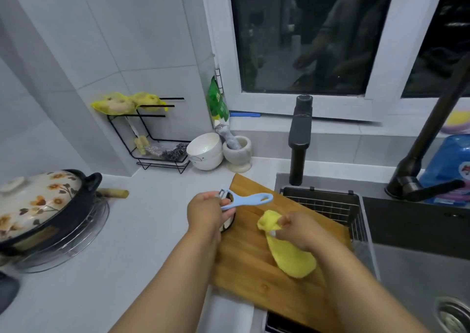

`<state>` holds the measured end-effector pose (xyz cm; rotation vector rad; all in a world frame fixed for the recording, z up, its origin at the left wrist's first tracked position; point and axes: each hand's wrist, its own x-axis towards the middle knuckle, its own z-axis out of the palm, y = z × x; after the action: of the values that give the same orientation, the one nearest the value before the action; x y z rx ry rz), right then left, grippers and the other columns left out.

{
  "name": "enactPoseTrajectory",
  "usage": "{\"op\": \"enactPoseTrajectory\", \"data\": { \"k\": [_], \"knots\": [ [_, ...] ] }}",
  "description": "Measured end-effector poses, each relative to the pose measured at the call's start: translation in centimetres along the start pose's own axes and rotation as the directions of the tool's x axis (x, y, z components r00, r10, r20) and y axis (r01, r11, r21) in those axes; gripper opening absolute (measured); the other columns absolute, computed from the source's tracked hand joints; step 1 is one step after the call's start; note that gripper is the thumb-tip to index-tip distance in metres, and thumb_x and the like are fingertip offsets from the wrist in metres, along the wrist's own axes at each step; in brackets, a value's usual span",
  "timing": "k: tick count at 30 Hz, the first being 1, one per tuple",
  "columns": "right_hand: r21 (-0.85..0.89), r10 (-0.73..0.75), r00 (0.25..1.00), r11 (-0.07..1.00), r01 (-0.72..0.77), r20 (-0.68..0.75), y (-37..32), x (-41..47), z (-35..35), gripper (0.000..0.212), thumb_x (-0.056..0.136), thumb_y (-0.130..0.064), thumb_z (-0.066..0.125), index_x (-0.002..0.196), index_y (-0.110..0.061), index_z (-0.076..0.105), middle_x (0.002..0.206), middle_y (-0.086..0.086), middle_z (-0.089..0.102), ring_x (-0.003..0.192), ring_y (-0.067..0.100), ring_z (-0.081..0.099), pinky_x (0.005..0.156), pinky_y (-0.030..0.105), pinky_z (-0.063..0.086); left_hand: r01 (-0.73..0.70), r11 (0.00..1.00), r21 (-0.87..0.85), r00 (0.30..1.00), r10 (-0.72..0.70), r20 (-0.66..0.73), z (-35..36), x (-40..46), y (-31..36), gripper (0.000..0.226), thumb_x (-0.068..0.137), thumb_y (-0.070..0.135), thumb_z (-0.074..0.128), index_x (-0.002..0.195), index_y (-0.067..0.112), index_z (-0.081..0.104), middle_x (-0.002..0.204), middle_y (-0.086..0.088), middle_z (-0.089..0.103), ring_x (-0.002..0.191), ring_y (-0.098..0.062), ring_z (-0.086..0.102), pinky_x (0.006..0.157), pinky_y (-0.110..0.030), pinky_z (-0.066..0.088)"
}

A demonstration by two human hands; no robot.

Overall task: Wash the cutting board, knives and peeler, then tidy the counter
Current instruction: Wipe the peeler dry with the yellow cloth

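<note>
Head view, left hand: fingers curled round the blade end of the light blue peeler, held above the left edge of the cutting board.
Right hand: pinches the yellow cloth, which lies on the board.
Cutting board: wooden, spans the tabletop edge and the sink.
Under left hand: dark round item, mostly hidden.
Sink rack: wire, just behind the board.
Faucet: black, right rear.
Back row: white bowl, stone mortar, wire shelf.
Left: flowered pot.
</note>
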<state>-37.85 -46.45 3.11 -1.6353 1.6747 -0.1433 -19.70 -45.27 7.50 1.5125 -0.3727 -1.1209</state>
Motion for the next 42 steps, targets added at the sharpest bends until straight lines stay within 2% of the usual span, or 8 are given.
{"op": "enactPoseTrajectory", "data": {
  "k": [4,11,16,20,22,25,31,42],
  "knots": [
    [0.236,-0.090,0.979,0.963,0.132,-0.180,-3.6,-0.3,0.6,0.047,0.084,-0.046,0.066,0.123,-0.021,0.056,0.117,-0.002,0.061,0.100,0.012,0.057,0.082,0.026,0.046,0.115,0.990,-0.080,0.980,-0.100,0.170,-0.5,1.5,0.9,0.028,0.095,-0.009,0.041,0.121,-0.011,0.052,0.097,-0.021,0.059,0.083,-0.027,0.062,0.084,-0.033,0.057],
    [0.452,-0.240,0.861,0.770,0.450,-0.449,-11.9,1.8,3.1,0.016,0.086,-0.031,0.067,0.100,-0.024,0.062,0.089,-0.014,0.067,0.086,0.002,0.063,0.079,0.023,0.051,0.181,0.982,-0.058,0.955,-0.161,0.247,-2.6,4.2,2.9,0.017,0.091,-0.014,0.041,0.084,-0.010,0.057,0.099,-0.024,0.056,0.094,-0.030,0.064,0.072,-0.030,0.060],
    [0.317,-0.298,0.851,0.833,0.453,-0.433,-17.4,5.5,3.8,0.017,0.091,-0.031,0.061,0.090,-0.015,0.060,0.079,-0.001,0.063,0.075,0.018,0.058,0.068,0.032,0.044,-0.151,0.933,0.326,0.984,0.110,0.141,-5.3,8.9,5.3,0.019,0.092,0.011,0.052,0.075,0.016,0.059,0.082,-0.006,0.058,0.075,-0.024,0.054,0.073,-0.032,0.048],
    [0.227,-0.339,0.835,0.856,0.465,-0.434,-21.7,8.6,3.7,0.020,0.092,-0.031,0.059,0.076,-0.025,0.050,0.064,-0.009,0.049,0.061,0.012,0.048,0.060,0.028,0.036,-0.365,0.884,0.292,0.926,0.313,0.211,-6.2,11.4,9.2,0.012,0.093,0.016,0.058,0.094,0.016,0.070,0.087,0.002,0.069,0.080,-0.012,0.060,0.074,-0.026,0.048],
    [0.178,-0.353,0.820,0.865,0.470,-0.450,-23.8,10.1,3.3,0.007,0.091,-0.031,0.059,0.091,-0.025,0.055,0.069,-0.008,0.055,0.067,0.014,0.056,0.064,0.031,0.042,-0.398,0.880,0.259,0.908,0.338,0.245,-6.2,13.1,11.2,0.014,0.090,0.017,0.061,0.099,0.015,0.071,0.093,0.000,0.072,0.085,-0.011,0.064,0.069,-0.020,0.048],
    [0.198,-0.324,0.809,0.862,0.466,-0.491,-26.5,12.2,2.8,0.036,0.088,-0.027,0.063,0.121,-0.021,0.052,0.083,-0.003,0.063,0.083,0.018,0.064,0.074,0.033,0.049,-0.405,0.887,0.224,0.897,0.338,0.284,-5.9,15.6,13.5,0.014,0.084,0.017,0.067,0.097,0.013,0.073,0.091,-0.004,0.074,0.080,-0.013,0.066,0.072,-0.023,0.050],
    [0.200,-0.293,0.764,0.855,0.478,-0.575,-30.1,16.3,3.0,0.023,0.081,-0.022,0.067,0.100,-0.018,0.054,0.077,-0.005,0.061,0.081,0.019,0.062,0.075,0.034,0.049,-0.421,0.853,0.308,0.907,0.386,0.169,-4.7,20.2,16.2,0.008,0.079,0.015,0.069,0.074,0.020,0.070,0.066,0.000,0.067,0.053,-0.013,0.055,0.062,-0.026,0.046],
    [0.276,-0.343,0.830,0.828,0.489,-0.440,-32.3,21.3,4.6,0.050,0.081,-0.021,0.070,0.128,-0.018,0.053,0.114,-0.003,0.065,0.103,0.013,0.061,0.089,0.030,0.050,-0.408,0.840,0.357,0.912,0.393,0.117,-4.5,26.9,17.2,0.007,0.083,0.024,0.071,0.076,0.021,0.068,0.074,0.000,0.070,0.066,-0.022,0.065,0.069,-0.037,0.056]
  ]
}}
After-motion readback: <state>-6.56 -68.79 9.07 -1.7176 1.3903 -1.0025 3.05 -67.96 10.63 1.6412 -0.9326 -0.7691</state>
